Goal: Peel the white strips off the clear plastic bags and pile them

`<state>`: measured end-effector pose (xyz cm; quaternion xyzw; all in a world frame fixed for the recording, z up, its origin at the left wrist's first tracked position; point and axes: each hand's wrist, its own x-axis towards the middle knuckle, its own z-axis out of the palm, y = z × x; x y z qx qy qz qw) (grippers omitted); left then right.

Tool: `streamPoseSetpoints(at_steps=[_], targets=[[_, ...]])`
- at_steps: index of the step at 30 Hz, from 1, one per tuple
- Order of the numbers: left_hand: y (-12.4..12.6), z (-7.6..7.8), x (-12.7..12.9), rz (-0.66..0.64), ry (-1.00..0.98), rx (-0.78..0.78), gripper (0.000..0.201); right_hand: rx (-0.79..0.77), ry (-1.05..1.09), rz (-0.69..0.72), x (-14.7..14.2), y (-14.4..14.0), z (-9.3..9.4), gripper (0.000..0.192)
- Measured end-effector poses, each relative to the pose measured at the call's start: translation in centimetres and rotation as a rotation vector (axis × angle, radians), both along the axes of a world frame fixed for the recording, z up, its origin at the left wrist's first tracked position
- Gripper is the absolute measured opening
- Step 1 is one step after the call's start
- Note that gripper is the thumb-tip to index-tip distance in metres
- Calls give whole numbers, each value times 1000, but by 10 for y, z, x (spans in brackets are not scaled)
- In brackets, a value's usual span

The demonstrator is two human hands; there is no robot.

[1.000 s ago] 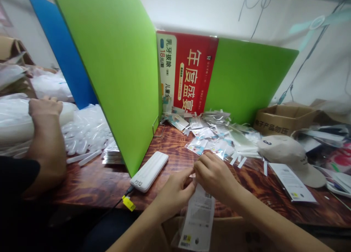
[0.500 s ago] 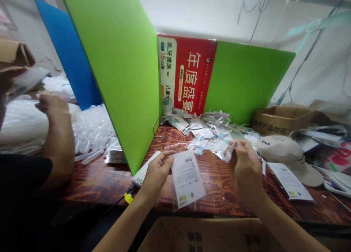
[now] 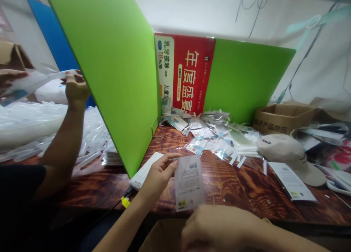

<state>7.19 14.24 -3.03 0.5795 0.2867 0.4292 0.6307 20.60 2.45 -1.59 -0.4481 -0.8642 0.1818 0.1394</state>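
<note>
My left hand [image 3: 161,171] pinches the upper left edge of a white printed card in a clear plastic sleeve [image 3: 189,182], held above the wooden table [image 3: 219,175]. My right hand [image 3: 203,226] is low in front, over the cardboard box [image 3: 161,233] below the table's edge and just below the card. Blur smears that hand and its fingers point away from view, so what it holds, if anything, is hidden. A white power bank [image 3: 145,171] with a cable lies beside my left hand.
Sleeved cards [image 3: 203,135] lie heaped at the back, beside white strips [image 3: 237,159]. To the right are a stack of cards [image 3: 292,180], a beige cap [image 3: 285,153] and a carton [image 3: 285,117]. A green partition [image 3: 115,69] separates a co-worker's hand [image 3: 75,87] holding a plastic sleeve.
My right hand has swung from above the right side of the table down and left to the box. The left hand keeps the card. The co-worker's hand has moved right.
</note>
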Motion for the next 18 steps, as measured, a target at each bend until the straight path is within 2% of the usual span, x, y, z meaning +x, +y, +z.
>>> streamPoseSetpoints(at_steps=[2, 6, 9, 11, 13, 15, 18], targets=[[1, 0, 0, -6, 2, 6, 29, -38, 127, -32, 7, 8, 4, 14], [5, -2, 1, 8, 2, 29, 28, -39, 419, -319, 17, 24, 5, 28], [8, -3, 0, 14, 5, 37, 28, 50, 517, -498, 25, 35, -4, 24], [9, -1, -1, -6, 2, 27, 29, 131, 655, -658, 33, 42, -9, 21], [7, 2, -2, -54, -5, 16, 30, 122, 832, -760, 41, 48, -11, 27], [5, 5, -3, -123, -12, 4, 30, 34, 956, -753, 48, 51, -10, 38], [2, 7, -3, -189, -48, -39, 31, -100, 1020, -656, 53, 51, -6, 37]])
